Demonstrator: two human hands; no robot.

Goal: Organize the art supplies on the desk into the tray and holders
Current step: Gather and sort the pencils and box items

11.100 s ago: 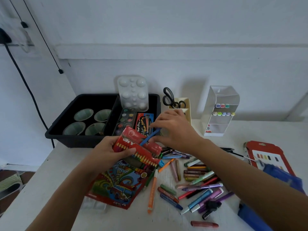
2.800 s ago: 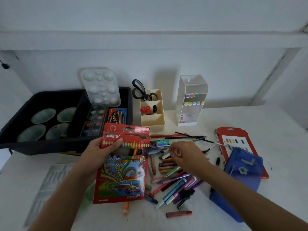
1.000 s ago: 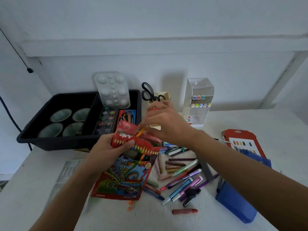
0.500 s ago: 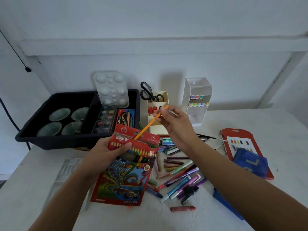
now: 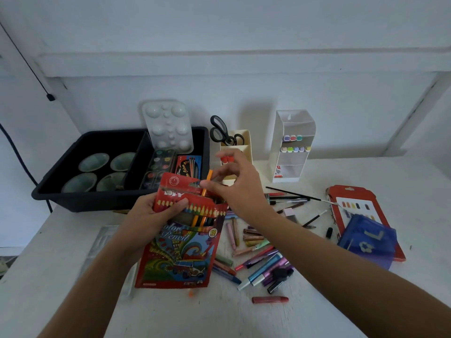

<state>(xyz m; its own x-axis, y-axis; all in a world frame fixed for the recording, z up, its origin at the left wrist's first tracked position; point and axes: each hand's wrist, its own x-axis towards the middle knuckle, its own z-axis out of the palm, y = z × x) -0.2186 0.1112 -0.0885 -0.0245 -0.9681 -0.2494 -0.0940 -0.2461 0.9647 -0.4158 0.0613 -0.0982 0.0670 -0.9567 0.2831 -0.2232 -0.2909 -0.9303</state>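
Note:
My left hand (image 5: 148,215) grips a red colour pencil box (image 5: 180,242) by its upper left, lifted above the desk with its flap up. My right hand (image 5: 240,189) pinches an orange pencil (image 5: 206,184) whose lower part is inside the box's mouth. Loose crayons, markers and pens (image 5: 256,254) lie scattered on the desk right of the box. A black tray (image 5: 73,198) at the back left holds green bowls, a watercolour set (image 5: 158,167) and a brush pack. A cream holder (image 5: 246,145) carries scissors (image 5: 223,132); a clear marker holder (image 5: 292,147) stands to its right.
A white mixing palette (image 5: 168,125) leans in the tray against the wall. A red paint card (image 5: 351,206) and a blue pouch (image 5: 366,242) lie at the right. Thin brushes (image 5: 292,196) lie behind the crayons. A red crayon (image 5: 269,300) sits alone near the front. A clear plastic sheet (image 5: 102,242) lies at the left.
My right hand has brought the orange pencil down from in front of the cream holder, and it now stands partly inside the box. My left hand still holds the box.

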